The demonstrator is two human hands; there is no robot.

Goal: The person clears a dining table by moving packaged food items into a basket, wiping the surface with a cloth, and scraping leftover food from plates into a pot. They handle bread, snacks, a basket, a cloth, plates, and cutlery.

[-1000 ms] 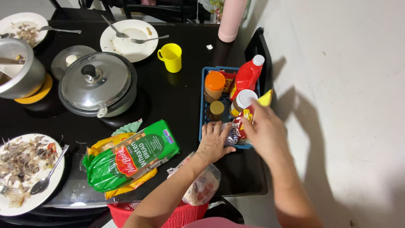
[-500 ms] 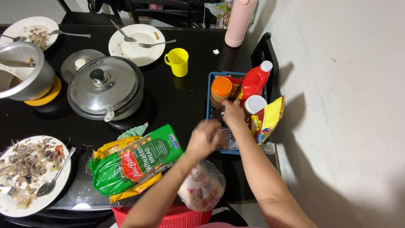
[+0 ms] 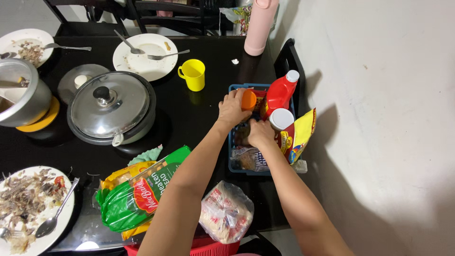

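orange-lidded jar (image 3: 248, 100) stands at the far left corner of the blue basket (image 3: 231, 161), which sits at the right edge of the black counter (image 3: 199, 118). the left hand (image 3: 231, 108) lies over the jar's side with its fingers (image 3: 235, 95) curled round it, holding it just under the lid. the right hand (image 3: 260, 133) is lower in the basket, beside the white-capped jar (image 3: 281, 118); its fingers are folded down among the jars, and i cannot tell whether they grip anything. a red squeeze bottle (image 3: 279, 92) stands just behind, touching or nearly touching the orange-lidded jar, and a yellow and red packet (image 3: 299, 133) leans out over the basket's right wall. a wrapped bundle (image 3: 247, 159) lies at the near end of the basket. to handle the jar well, it seems best to keep it upright, hold it by the body rather than the lid, and move it straight so that it does not knock the red bottle, which looks tall and easy to tip. the yellow mug (image 3: 192, 74) and the lidded pot (image 3: 111, 106) stand well apart to the left, and a green bread bag (image 3: 137, 192) lies near the forearm.
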